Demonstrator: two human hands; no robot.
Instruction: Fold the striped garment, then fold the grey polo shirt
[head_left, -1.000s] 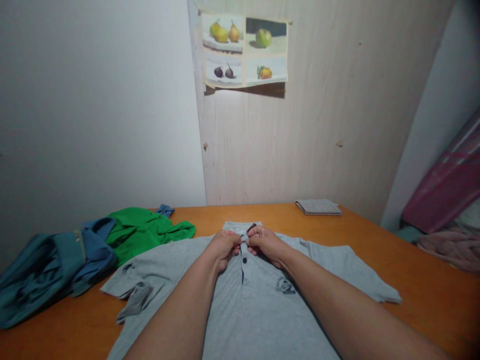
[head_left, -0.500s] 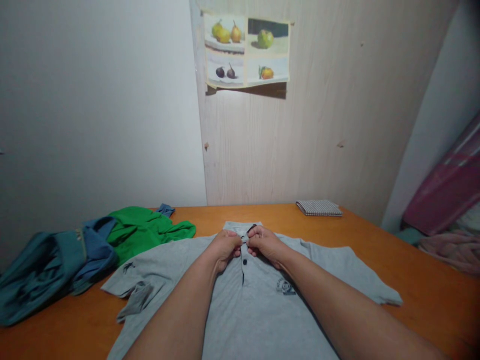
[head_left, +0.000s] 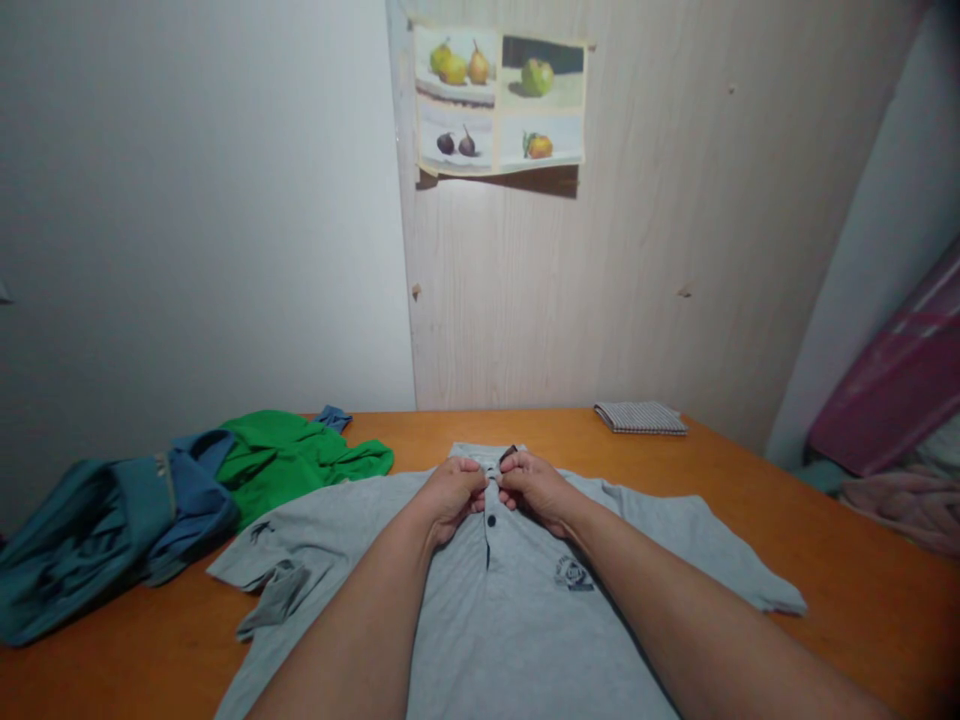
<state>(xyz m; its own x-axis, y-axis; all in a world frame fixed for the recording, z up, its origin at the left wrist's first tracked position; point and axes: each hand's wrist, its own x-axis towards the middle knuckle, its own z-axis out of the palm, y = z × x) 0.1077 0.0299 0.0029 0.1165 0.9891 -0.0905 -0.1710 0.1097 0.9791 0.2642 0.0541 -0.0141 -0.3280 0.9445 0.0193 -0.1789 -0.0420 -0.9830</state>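
Note:
A grey short-sleeved polo shirt point(head_left: 495, 630) lies spread face up, its collar point(head_left: 466, 451) towards the far side. My left hand point(head_left: 454, 495) pinches the left edge of the button placket just below the collar. Opposite it, my right hand point(head_left: 534, 488) pinches the placket's other edge, with the fingertips of both hands almost meeting. One dark button point(head_left: 491, 520) shows below my fingers, and a small dark label point(head_left: 509, 455) shows by the right hand. A printed badge point(head_left: 574, 574) is on the chest. What lies between the fingertips is partly hidden.
The shirt rests on an orange-brown table point(head_left: 720, 460). Left of it lie a green garment point(head_left: 292, 460) and a heap of blue-teal clothing point(head_left: 112, 530). A folded checked cloth point(head_left: 640, 418) is at the back right. A fruit poster point(head_left: 499, 100) hangs on the wall, and pink fabric point(head_left: 885, 390) is at far right.
Both hands keep their pinch at the placket, with only a slight shift of the fingers. The whole view has moved very slightly; the shirt stays in place.

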